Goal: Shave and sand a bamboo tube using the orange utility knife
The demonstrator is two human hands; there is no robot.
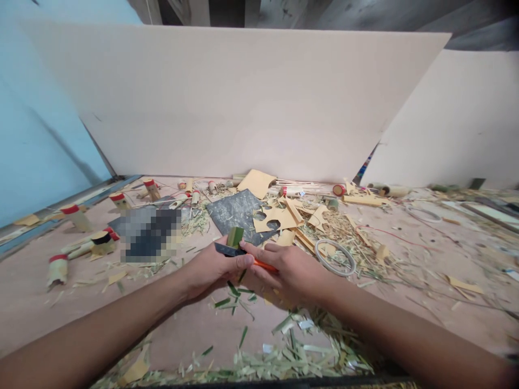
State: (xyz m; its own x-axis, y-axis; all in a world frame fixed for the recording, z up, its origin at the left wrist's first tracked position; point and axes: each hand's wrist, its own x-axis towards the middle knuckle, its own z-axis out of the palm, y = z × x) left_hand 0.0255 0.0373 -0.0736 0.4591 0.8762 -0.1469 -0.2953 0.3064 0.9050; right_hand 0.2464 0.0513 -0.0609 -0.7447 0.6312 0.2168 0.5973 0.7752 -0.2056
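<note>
Near the middle of the view, my left hand (pixel 214 267) is closed around a short green bamboo piece (pixel 235 236), whose upper end sticks up above the fingers. My right hand (pixel 290 267) is wrapped round the orange handle of a knife (pixel 264 265). The dark blade (pixel 227 249) points left and lies across the bamboo, and my left thumb presses near the blade's base. Both hands are close together above the worktop, with green shavings (pixel 233 300) below them.
Red-rimmed bamboo tubes (pixel 77 219) stand at the left. Behind my hands lie a dark sheet (pixel 235 213) and cut yellow sheet scraps (pixel 255 183). A tape ring (pixel 336 258) rests right of my right hand. Shavings (pixel 292 354) cover the front edge; a pale board (pixel 251 102) rises behind.
</note>
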